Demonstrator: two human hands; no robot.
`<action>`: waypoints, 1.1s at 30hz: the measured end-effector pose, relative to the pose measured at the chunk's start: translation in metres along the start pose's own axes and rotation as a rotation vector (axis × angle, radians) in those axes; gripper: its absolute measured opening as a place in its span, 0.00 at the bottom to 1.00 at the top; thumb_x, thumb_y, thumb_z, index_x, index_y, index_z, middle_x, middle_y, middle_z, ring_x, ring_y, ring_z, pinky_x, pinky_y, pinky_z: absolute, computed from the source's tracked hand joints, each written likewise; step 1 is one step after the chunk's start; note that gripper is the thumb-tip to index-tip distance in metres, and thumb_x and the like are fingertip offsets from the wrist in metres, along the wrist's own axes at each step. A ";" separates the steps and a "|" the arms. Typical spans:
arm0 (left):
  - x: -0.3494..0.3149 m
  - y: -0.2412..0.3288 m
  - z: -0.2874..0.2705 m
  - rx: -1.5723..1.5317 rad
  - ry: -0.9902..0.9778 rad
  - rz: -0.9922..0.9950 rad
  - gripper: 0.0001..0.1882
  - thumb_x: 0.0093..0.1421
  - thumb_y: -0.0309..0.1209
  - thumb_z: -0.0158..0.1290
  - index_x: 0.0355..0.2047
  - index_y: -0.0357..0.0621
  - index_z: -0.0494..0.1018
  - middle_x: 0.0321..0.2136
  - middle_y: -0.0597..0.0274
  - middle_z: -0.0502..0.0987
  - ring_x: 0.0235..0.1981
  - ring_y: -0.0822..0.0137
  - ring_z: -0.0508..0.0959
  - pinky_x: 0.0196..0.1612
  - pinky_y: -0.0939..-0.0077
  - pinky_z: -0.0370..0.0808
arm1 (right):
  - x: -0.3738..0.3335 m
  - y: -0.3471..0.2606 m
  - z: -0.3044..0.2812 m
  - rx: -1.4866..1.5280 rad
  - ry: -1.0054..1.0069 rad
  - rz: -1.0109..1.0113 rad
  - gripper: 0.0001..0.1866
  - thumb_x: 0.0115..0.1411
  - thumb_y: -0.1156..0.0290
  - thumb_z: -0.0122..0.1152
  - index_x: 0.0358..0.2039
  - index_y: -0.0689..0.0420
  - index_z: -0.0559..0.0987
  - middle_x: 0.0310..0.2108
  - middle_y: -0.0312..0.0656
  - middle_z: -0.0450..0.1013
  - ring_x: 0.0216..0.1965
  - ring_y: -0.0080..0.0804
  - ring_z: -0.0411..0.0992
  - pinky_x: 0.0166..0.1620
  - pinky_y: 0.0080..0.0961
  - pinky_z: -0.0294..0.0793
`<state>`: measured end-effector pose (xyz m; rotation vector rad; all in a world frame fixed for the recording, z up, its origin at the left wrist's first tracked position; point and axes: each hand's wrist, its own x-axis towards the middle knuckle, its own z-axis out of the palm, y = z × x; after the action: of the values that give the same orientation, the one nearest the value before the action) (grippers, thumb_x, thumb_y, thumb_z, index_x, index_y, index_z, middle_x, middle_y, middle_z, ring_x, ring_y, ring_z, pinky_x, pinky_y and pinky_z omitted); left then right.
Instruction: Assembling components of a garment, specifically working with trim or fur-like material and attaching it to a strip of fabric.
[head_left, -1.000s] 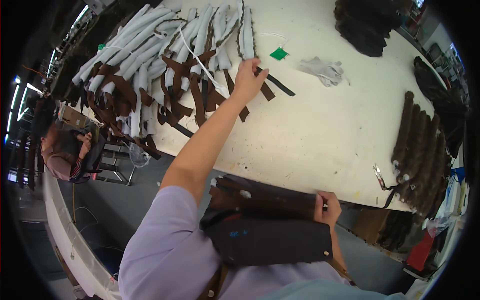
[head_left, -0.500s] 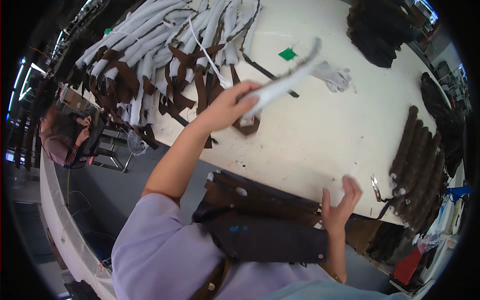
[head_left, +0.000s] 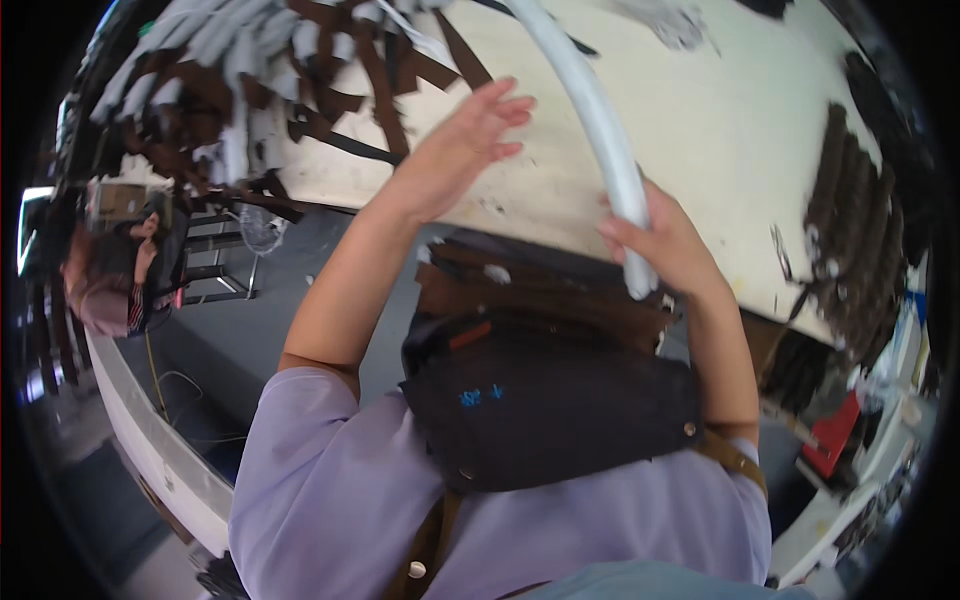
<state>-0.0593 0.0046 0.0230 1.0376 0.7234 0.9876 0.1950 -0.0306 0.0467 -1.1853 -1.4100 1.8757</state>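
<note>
A long white rolled strip (head_left: 597,125) curves up from my right hand (head_left: 668,240) past the upper edge of the view. My right hand is closed round it near its lower end, above the table's near edge. My left hand (head_left: 465,150) is empty, with its fingers apart, to the left of the strip and over the near part of the pale table (head_left: 750,160). A heap of similar white strips with brown ends (head_left: 240,70) lies at the table's far left.
Brown fur strips (head_left: 850,220) lie side by side at the right, with snips (head_left: 782,252) beside them. A pale glove (head_left: 675,22) rests at the far side. A dark apron pouch (head_left: 550,400) hangs at my front. Another person (head_left: 115,270) sits at the left.
The white strip has passed from my left hand to my right. My left hand has opened, and my right hand has closed on the strip. The view has shifted.
</note>
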 end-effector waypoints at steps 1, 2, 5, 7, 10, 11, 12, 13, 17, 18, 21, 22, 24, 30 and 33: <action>-0.001 -0.025 0.023 0.069 -0.087 -0.096 0.32 0.62 0.45 0.43 0.59 0.39 0.50 0.55 0.53 0.61 0.55 0.62 0.63 0.56 0.66 0.60 | 0.004 0.003 0.004 0.025 -0.042 0.009 0.16 0.53 0.71 0.60 0.40 0.60 0.67 0.24 0.35 0.67 0.23 0.19 0.67 0.27 0.17 0.67; 0.000 -0.036 0.051 -0.002 -0.208 -0.214 0.28 0.62 0.43 0.42 0.56 0.37 0.55 0.53 0.50 0.63 0.52 0.63 0.66 0.54 0.66 0.64 | 0.005 0.002 0.012 0.071 -0.097 0.016 0.18 0.54 0.68 0.60 0.41 0.61 0.67 0.26 0.35 0.68 0.25 0.19 0.68 0.30 0.17 0.69; 0.012 -0.040 0.082 -0.164 -0.063 -0.533 0.19 0.62 0.41 0.42 0.44 0.37 0.64 0.47 0.49 0.68 0.49 0.59 0.69 0.50 0.62 0.69 | -0.003 0.021 0.015 0.155 -0.154 0.017 0.16 0.56 0.64 0.56 0.41 0.60 0.70 0.32 0.37 0.70 0.32 0.22 0.69 0.38 0.19 0.70; 0.027 -0.057 0.079 -0.543 0.077 -0.312 0.18 0.62 0.41 0.41 0.41 0.38 0.65 0.46 0.49 0.69 0.49 0.55 0.69 0.53 0.59 0.68 | -0.021 0.033 -0.016 0.042 -0.018 -0.098 0.16 0.57 0.63 0.55 0.42 0.60 0.71 0.36 0.37 0.70 0.35 0.23 0.69 0.40 0.21 0.70; 0.013 -0.053 0.072 -0.868 0.082 -0.331 0.17 0.63 0.40 0.39 0.42 0.38 0.64 0.41 0.53 0.71 0.48 0.54 0.70 0.54 0.52 0.65 | -0.052 0.053 -0.075 -0.789 0.849 -0.120 0.22 0.55 0.60 0.57 0.45 0.61 0.70 0.43 0.44 0.69 0.42 0.33 0.67 0.44 0.26 0.67; 0.003 -0.055 0.074 -0.906 0.048 -0.366 0.18 0.63 0.40 0.40 0.43 0.38 0.64 0.38 0.55 0.72 0.45 0.55 0.71 0.53 0.53 0.66 | -0.064 0.066 -0.105 -1.372 0.986 -0.228 0.22 0.53 0.61 0.57 0.46 0.59 0.70 0.46 0.49 0.67 0.46 0.41 0.65 0.48 0.32 0.64; -0.008 -0.069 0.072 -0.923 -0.045 -0.394 0.18 0.63 0.40 0.40 0.44 0.38 0.63 0.35 0.58 0.71 0.42 0.58 0.72 0.52 0.55 0.68 | -0.075 0.076 -0.124 -1.655 1.011 -0.237 0.21 0.53 0.65 0.56 0.46 0.58 0.70 0.46 0.51 0.67 0.48 0.46 0.63 0.51 0.38 0.61; -0.021 -0.079 0.073 -0.935 -0.134 -0.414 0.18 0.63 0.40 0.40 0.45 0.38 0.63 0.32 0.60 0.71 0.38 0.61 0.73 0.50 0.57 0.69 | -0.083 0.086 -0.135 -1.692 1.060 -0.101 0.20 0.52 0.68 0.52 0.47 0.59 0.69 0.45 0.52 0.66 0.47 0.48 0.64 0.51 0.41 0.61; -0.026 -0.080 0.066 -0.900 -0.235 -0.271 0.16 0.63 0.36 0.42 0.47 0.40 0.62 0.29 0.65 0.70 0.35 0.66 0.72 0.47 0.59 0.71 | -0.097 0.090 -0.177 -1.649 0.947 0.173 0.19 0.52 0.70 0.50 0.45 0.60 0.70 0.44 0.54 0.67 0.46 0.51 0.64 0.49 0.40 0.64; -0.025 -0.071 0.068 -0.703 -0.161 -0.233 0.15 0.62 0.33 0.43 0.48 0.42 0.62 0.32 0.65 0.70 0.33 0.68 0.71 0.43 0.64 0.72 | -0.094 0.086 -0.180 -1.578 0.927 0.249 0.19 0.52 0.70 0.50 0.45 0.61 0.71 0.43 0.54 0.67 0.46 0.51 0.65 0.48 0.39 0.65; -0.013 -0.019 0.108 -0.573 0.218 -0.362 0.15 0.62 0.30 0.42 0.49 0.42 0.61 0.35 0.64 0.70 0.29 0.71 0.70 0.36 0.72 0.72 | -0.095 0.091 -0.200 -1.607 0.944 0.096 0.18 0.52 0.71 0.49 0.44 0.62 0.71 0.42 0.55 0.68 0.44 0.51 0.66 0.46 0.37 0.67; -0.009 -0.013 0.112 -0.614 0.277 -0.409 0.15 0.61 0.27 0.40 0.49 0.43 0.62 0.37 0.63 0.70 0.26 0.75 0.67 0.31 0.77 0.69 | -0.099 0.096 -0.209 -1.538 0.959 0.099 0.18 0.53 0.70 0.48 0.44 0.62 0.71 0.39 0.55 0.69 0.42 0.51 0.68 0.45 0.38 0.67; -0.008 -0.040 0.084 -0.835 -0.001 -0.359 0.14 0.62 0.29 0.41 0.49 0.44 0.62 0.37 0.64 0.70 0.25 0.77 0.66 0.31 0.78 0.68 | -0.099 0.095 -0.212 -1.516 0.969 0.103 0.18 0.53 0.69 0.48 0.44 0.63 0.71 0.38 0.55 0.70 0.41 0.52 0.68 0.45 0.39 0.67; 0.007 -0.036 0.096 -1.019 -0.309 -0.288 0.13 0.61 0.36 0.44 0.44 0.44 0.63 0.28 0.67 0.69 0.23 0.76 0.65 0.27 0.78 0.64 | -0.078 0.078 -0.099 -0.427 0.907 -0.070 0.14 0.61 0.64 0.48 0.36 0.63 0.74 0.27 0.39 0.72 0.25 0.24 0.67 0.28 0.16 0.65; 0.007 -0.032 0.095 -1.217 -0.296 -0.363 0.14 0.61 0.30 0.45 0.45 0.38 0.62 0.31 0.60 0.68 0.31 0.67 0.69 0.32 0.75 0.68 | -0.079 0.053 -0.030 0.396 0.549 -0.088 0.14 0.63 0.61 0.46 0.37 0.59 0.72 0.20 0.34 0.69 0.19 0.19 0.61 0.22 0.10 0.58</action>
<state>0.0358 -0.0290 0.0270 -0.0365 -0.0211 0.7237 0.2651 -0.0969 0.0213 -1.2741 -0.7410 1.5113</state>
